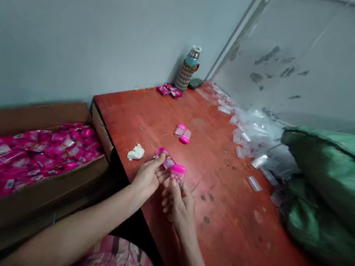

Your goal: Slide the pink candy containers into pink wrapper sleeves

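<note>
My right hand (182,205) is closed around a small clear container with a pink cap (177,174), held upright with pink bead-like pieces inside. Just to its left, my left hand (151,172) pinches a pink printed wrapper (168,161) between thumb and fingers. The two held things are close together above the red table (204,176); whether they touch I cannot tell. Beyond the hands lie two similar pink-capped containers (180,130), one partly against the other. A crumpled whitish lump (136,152) sits left of my left hand.
At the left, a cardboard box (99,129) is filled with pink packets (44,150). Several pink packs (169,90) lie by a bottle in a woven cover (186,71) at the back. Clear plastic sleeves (253,130) and a green sack (331,183) occupy the right side.
</note>
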